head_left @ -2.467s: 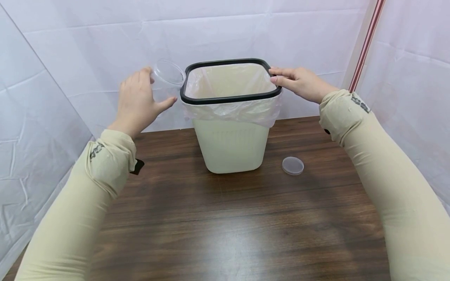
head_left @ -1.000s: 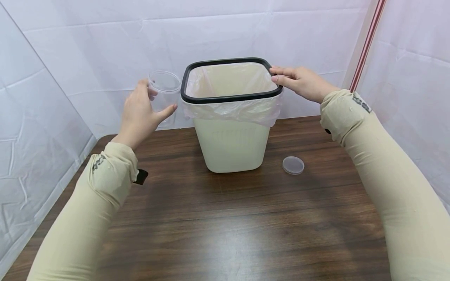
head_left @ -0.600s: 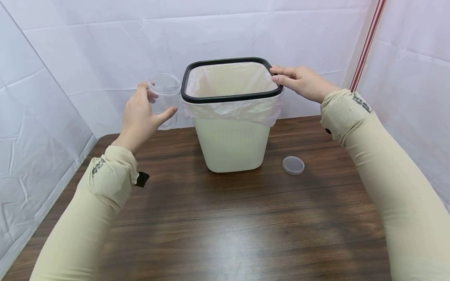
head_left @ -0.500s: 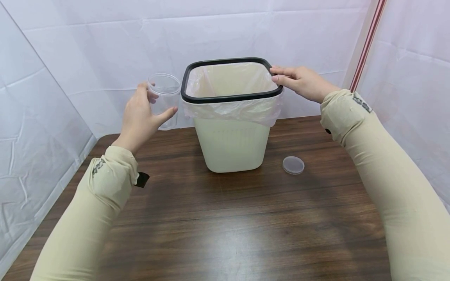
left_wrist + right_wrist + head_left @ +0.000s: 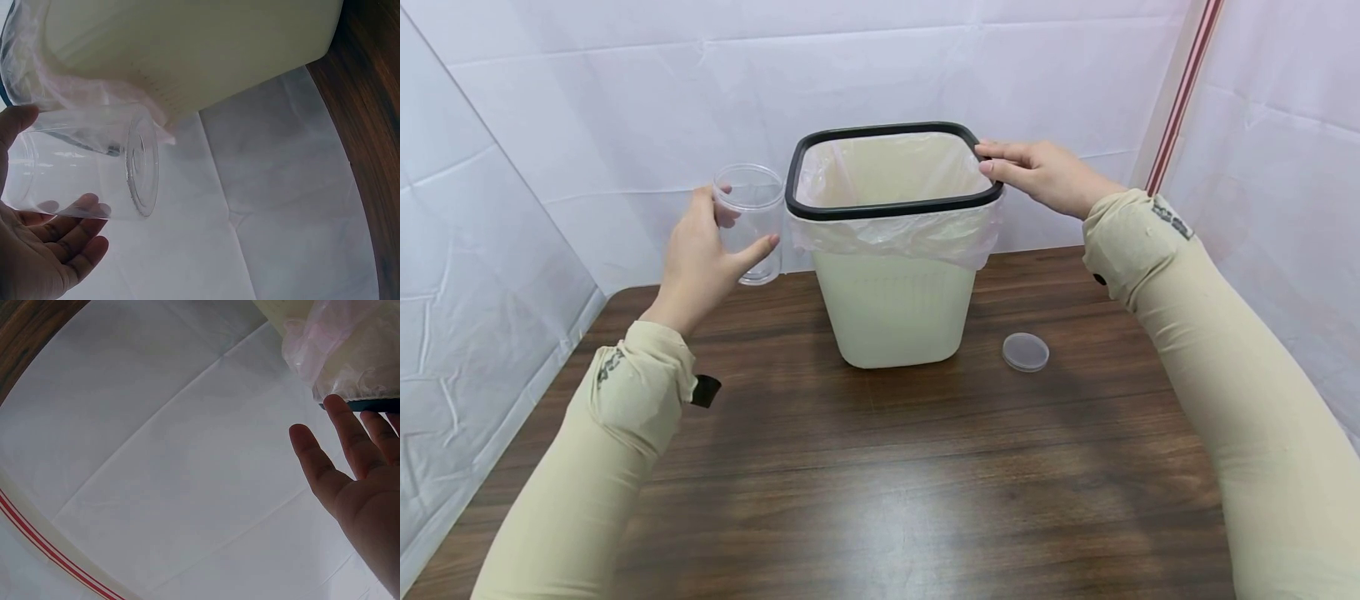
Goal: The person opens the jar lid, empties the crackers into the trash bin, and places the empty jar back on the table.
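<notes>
My left hand (image 5: 698,254) holds a clear plastic jar (image 5: 752,212) between thumb and fingers, upright, just left of the trash can. In the left wrist view the jar (image 5: 87,162) looks see-through, with nothing visible inside. The cream trash can (image 5: 891,312) stands on the table with a black rim ring (image 5: 891,210) over a thin pinkish-white bag (image 5: 917,242). My right hand (image 5: 1045,177) rests its fingertips on the right side of that ring, fingers fairly straight. In the right wrist view the fingers (image 5: 350,440) reach the dark rim.
A round translucent lid (image 5: 1026,352) lies flat on the brown wooden table (image 5: 887,467), right of the trash can. White cloth (image 5: 625,100) hangs behind and at both sides, with a red-striped strip (image 5: 1183,96) at the back right corner.
The jar, earlier tilted with its mouth toward the trash can's rim, now stands upright and lower in my left hand. My right hand stays at the rim.
</notes>
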### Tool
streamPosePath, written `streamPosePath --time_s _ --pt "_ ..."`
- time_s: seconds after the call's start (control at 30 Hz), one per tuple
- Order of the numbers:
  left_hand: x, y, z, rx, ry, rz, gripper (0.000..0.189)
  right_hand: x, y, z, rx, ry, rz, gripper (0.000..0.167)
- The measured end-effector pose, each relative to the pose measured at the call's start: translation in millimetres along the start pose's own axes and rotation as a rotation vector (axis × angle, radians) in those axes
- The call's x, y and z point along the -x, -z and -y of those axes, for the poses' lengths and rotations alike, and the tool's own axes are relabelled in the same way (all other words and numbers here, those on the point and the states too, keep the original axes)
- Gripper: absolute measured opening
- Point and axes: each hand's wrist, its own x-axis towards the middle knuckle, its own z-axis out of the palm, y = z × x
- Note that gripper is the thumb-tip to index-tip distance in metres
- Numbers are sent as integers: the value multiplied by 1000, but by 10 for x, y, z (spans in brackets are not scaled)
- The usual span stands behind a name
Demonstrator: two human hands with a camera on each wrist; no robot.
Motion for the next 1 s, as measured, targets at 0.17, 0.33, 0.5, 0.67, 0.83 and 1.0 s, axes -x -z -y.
streamPosePath --time_s 0.17,0.33,0.5,0.67,0.83,1.0 --pt "29 -7 1 13 17 14 73 -6 0 -2 -1 1 -1 56" --pt "59 -21 15 23 37 24 73 -5 -5 7 1 -3 3 57" --pt "95 -36 30 38 41 20 73 -5 -4 22 -1 -7 11 58" --pt "124 -46 29 44 35 10 72 -4 0 28 -7 0 11 57" --pt "143 -53 19 50 40 7 71 2 1 32 2 -1 3 57" --pt "178 -60 18 80 47 16 72 10 0 37 9 -6 2 57"
